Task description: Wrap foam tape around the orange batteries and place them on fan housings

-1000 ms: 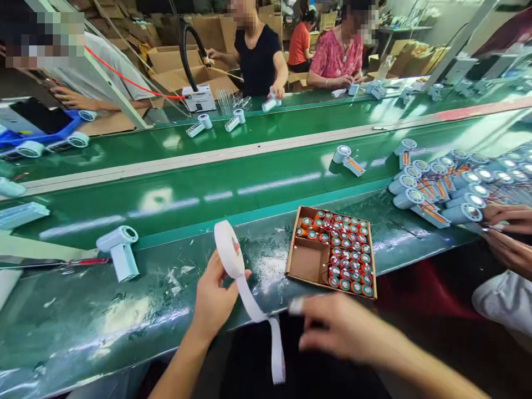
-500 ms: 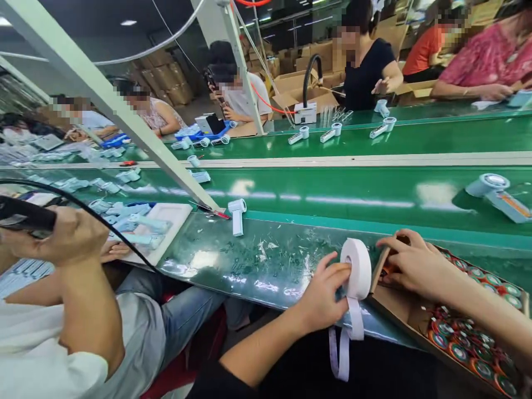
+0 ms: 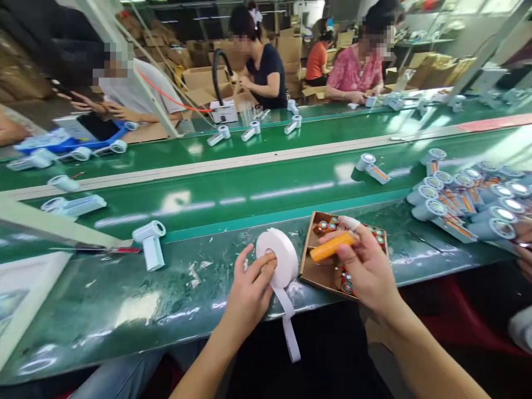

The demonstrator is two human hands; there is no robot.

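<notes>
Left hand [image 3: 249,291] is closing around a white tape roll [image 3: 277,259], fingers curling over its near face and thumb reaching toward the core; the roll is standing on edge on the green worktop [image 3: 124,310]. A loose tape tail [image 3: 290,327] is hanging down from the roll, just right of the left wrist and past the worktop's near edge.

Right hand [image 3: 366,269] is pinching an orange cylinder [image 3: 332,246] between thumb and fingers, holding it nearly level and just right of the roll. A white wrap is showing on the tip of one raised finger.

Directly under and beyond the right hand, an open cardboard box [image 3: 310,269] is sitting on the worktop, holding round cells with red and teal tops; part of the box is showing bare card.

Well left of the left hand, a pale blue handheld fan [image 3: 149,244] is lying on the worktop, with a red-handled tool [image 3: 120,250] just left of it.

Far right of the right hand, a cluster of fan parts [image 3: 465,194] with orange inserts is piling up. Another person's hand is showing at the right edge.

Beyond both hands, a green conveyor belt [image 3: 249,188] is carrying a single fan part [image 3: 372,166]. Across the belt, more people are sitting at the far worktop among cardboard cartons.
</notes>
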